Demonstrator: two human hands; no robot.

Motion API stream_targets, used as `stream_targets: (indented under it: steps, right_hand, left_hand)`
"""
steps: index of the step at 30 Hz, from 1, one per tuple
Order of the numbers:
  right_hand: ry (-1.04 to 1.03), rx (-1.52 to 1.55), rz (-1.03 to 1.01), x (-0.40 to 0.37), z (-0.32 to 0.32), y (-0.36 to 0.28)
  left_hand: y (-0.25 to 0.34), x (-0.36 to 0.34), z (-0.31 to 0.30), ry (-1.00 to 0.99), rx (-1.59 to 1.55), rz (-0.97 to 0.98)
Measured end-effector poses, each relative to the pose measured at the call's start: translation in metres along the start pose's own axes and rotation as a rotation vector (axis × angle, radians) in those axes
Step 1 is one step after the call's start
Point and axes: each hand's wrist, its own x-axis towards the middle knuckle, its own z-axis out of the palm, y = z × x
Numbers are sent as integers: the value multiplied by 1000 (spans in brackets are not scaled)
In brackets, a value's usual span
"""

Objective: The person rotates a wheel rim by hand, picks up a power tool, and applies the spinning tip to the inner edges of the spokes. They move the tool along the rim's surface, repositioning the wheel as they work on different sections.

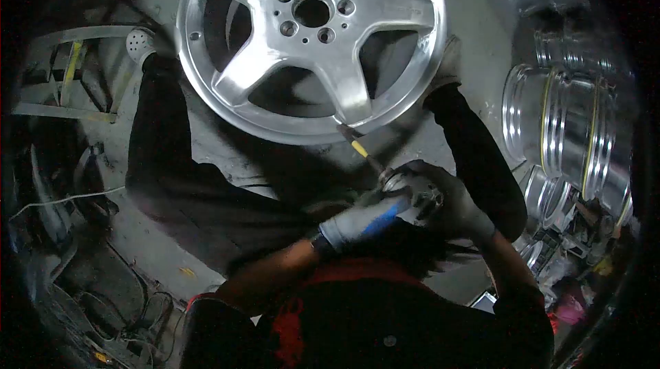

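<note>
A polished five-spoke alloy wheel (237, 77) lies before me between my legs, its face shiny. My left hand (361, 223), in a grey glove with a blue patch, is closed around the body of a handheld rotary tool (360, 149). My right hand (447, 197), in a dark grey glove, wraps the same tool's rear part from the right side. From both hands a slim shaft with a yellow band runs up toward the wheel. Its dark tip is right at the near rim, by the foot of the lower spoke. The gloves hide most of the tool's body.
Several shiny wheel rims (574, 118) stand stacked on the right. Below them is a pile of mixed scrap (577, 245). A metal frame (65, 111) stands on the left, with a pale cord (75, 198) and dark straps (103, 300) nearer me. My shoes flank the wheel.
</note>
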Motion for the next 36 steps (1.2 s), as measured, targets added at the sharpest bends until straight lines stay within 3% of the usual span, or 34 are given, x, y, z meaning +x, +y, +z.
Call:
stream_targets:
  steps: [4,6,10,12,14,15,19,21,22,24,26,28,29,31,33,34,35,36]
  right_hand:
    - [-6,181,41,-1,-3,-12]
    - [55,5,-118,-5,-5,-16]
    - [73,2,-65,-13,-6,-12]
    - [240,-26,-65,-18,-4,-3]
    - [268,53,-27,-19,-9,-4]
    - [297,135,7,-18,-11,-4]
    - [301,88,-47,-19,-16,-1]
    - [80,313,79,-19,-17,5]
    - [92,310,70,-19,-18,4]
    - [101,-69,-157,-18,-15,1]
    - [146,-18,-206,-16,-1,2]
    - [193,37,-251,-19,13,7]
    - [210,60,-238,-24,18,11]
    - [229,75,-227,-33,30,27]
    - [210,564,163,-36,42,35]
    - [201,557,160,-38,40,28]
    - [307,361,7,-43,37,18]
    - [410,163,-145,-45,33,8]
  left_hand:
    - [26,-2,33,-32,-59,58]
    - [30,-4,31,-82,-22,41]
    - [28,2,23,-87,11,-89]
    - [25,20,16,-103,40,-97]
    - [0,45,0,-141,71,223]
    - [3,51,6,-142,71,225]
    - [-1,51,16,-77,39,150]
    - [-2,41,19,-74,97,144]
    - [3,32,24,-65,74,126]
    - [8,17,22,-61,66,104]
    - [6,7,9,-90,-9,-28]
    - [4,5,8,-123,30,46]
    - [3,4,8,-155,55,132]
    - [0,11,8,-124,60,66]
    - [-3,22,7,-82,54,29]
    - [-7,27,6,-66,58,-11]
    - [-10,32,5,-50,59,-53]
    - [-10,39,5,-141,40,53]
